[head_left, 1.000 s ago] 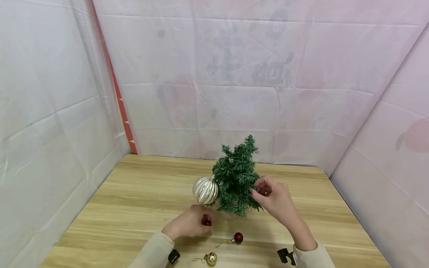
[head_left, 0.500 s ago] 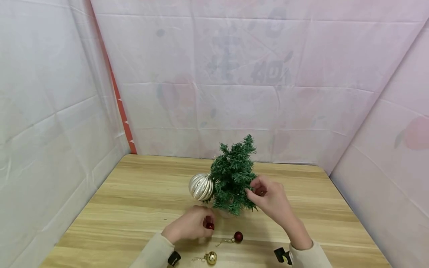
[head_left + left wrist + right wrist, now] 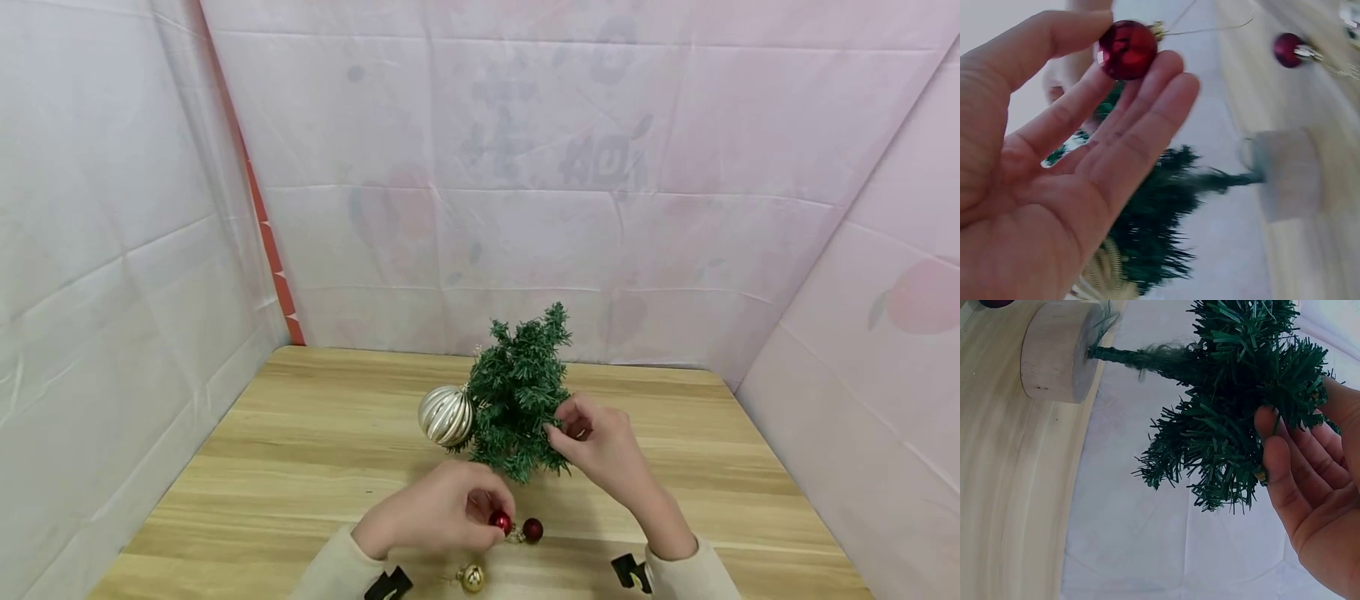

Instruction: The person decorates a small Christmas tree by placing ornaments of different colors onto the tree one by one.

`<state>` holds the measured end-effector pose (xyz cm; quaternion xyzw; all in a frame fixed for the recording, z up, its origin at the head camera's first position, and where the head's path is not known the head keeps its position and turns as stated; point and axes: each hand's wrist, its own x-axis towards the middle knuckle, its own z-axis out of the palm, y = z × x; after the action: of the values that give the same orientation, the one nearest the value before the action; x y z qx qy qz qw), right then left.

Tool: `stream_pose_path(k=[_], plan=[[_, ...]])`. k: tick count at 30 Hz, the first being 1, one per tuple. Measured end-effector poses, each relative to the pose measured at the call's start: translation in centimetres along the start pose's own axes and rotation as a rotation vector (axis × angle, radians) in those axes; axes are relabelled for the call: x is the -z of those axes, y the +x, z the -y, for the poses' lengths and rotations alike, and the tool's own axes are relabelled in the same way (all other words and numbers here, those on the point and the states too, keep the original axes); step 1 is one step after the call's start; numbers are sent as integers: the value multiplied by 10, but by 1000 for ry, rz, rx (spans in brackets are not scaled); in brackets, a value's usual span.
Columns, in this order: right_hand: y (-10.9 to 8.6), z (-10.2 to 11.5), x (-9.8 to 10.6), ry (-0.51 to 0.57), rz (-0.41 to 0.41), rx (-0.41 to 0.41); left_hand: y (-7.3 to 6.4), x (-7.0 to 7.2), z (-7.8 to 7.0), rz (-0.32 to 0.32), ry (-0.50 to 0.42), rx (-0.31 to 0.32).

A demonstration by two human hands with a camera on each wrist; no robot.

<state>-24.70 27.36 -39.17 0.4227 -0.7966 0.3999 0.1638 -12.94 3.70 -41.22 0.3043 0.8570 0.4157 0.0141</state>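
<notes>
A small artificial Christmas tree (image 3: 525, 375) stands on a round wooden base (image 3: 1054, 353). From its left side hangs a big ridged silver bauble (image 3: 446, 415). My left hand (image 3: 442, 508) pinches a small shiny red bauble (image 3: 1129, 50) between thumb and fingers, its gold cap and thin hanging loop pointing outward in the left wrist view. At the tree's right side, my right hand (image 3: 611, 450) holds a green branch (image 3: 1294, 394) between thumb and fingertips. Right beside the held bauble, a dark red bauble (image 3: 532, 530) with a silvery cap lies on the table.
A small gold bauble (image 3: 472, 577) lies near the front of the wood-grain table (image 3: 322, 433). Pale printed cloth walls (image 3: 525, 167) rise behind and at both sides. Black straps (image 3: 630, 573) sit at the wrists.
My left hand has moved right and nearer the viewer with the red bauble, close to the dark red one. The tree and my right hand have shifted slightly left.
</notes>
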Motion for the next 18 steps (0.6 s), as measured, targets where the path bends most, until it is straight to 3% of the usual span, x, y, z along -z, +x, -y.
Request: stream_pose_path(k=[7, 11, 18], plan=[[0, 0, 2, -15, 0, 31, 4, 15, -15, -178, -264, -29], [1, 2, 5, -8, 2, 33, 10, 22, -20, -297, -312, -61], [3, 10, 13, -10, -27, 62, 17, 26, -22, -431, -379, -67]])
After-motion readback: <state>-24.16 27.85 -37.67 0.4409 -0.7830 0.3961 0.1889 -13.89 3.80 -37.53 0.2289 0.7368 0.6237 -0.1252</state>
